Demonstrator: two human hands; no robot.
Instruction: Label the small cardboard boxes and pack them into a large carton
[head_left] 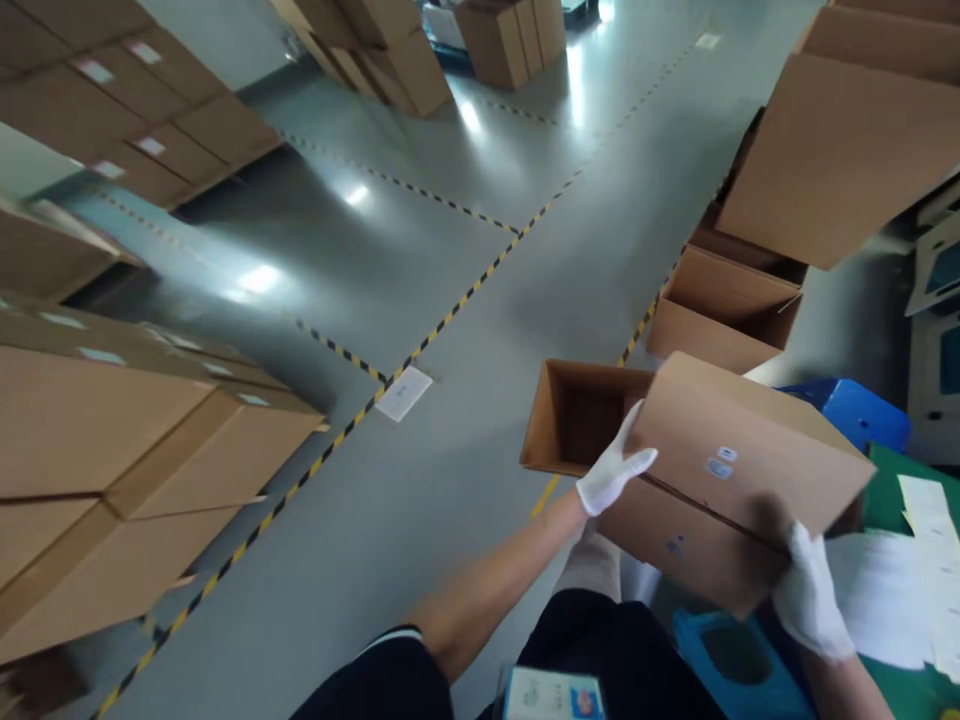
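Observation:
A brown cardboard box [746, 455] with small printed marks on its side is held tilted between my two white-gloved hands. My left hand [616, 468] grips its left end, thumb along the side and fingers at the edge. At the lower right corner, my right hand [814, 598] is closed on the box, its fingertips partly hidden. Just below the held box is a second cardboard box [679, 535], also marked. Behind my left hand stands an open-topped box [551, 415] whose dark inside shows.
Open cartons [720, 300] line the right side. A green table [885, 500] bears white sheets [934, 560]; a blue stool [694, 630] stands below it and a blue bin [862, 412] behind. Stacked cartons [187, 440] stand left, beyond yellow-black floor tape [450, 315].

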